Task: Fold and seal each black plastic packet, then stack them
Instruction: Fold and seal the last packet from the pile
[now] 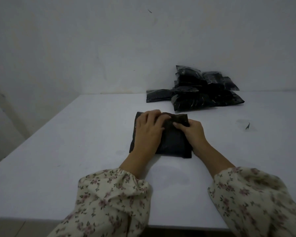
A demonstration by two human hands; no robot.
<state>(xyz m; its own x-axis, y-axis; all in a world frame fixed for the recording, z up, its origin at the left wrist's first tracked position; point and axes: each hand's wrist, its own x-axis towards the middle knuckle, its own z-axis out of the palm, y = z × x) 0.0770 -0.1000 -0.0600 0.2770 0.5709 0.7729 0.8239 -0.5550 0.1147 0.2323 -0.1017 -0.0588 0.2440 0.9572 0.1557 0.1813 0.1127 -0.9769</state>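
A black plastic packet (173, 142) lies flat in the middle of the white table (75, 151). My left hand (148, 130) presses on the packet's left half, its fingers reaching the far edge. My right hand (190, 132) pinches the folded top flap near the packet's far right corner. Both hands cover much of the packet. At the back right a pile of black packets (200, 93) rests against the wall, several of them overlapping loosely.
A small dark scrap (247, 126) lies on the table to the right. The table's left edge runs diagonally, with floor beyond it. A white wall stands right behind the table. My floral sleeves (113, 199) hang over the near edge.
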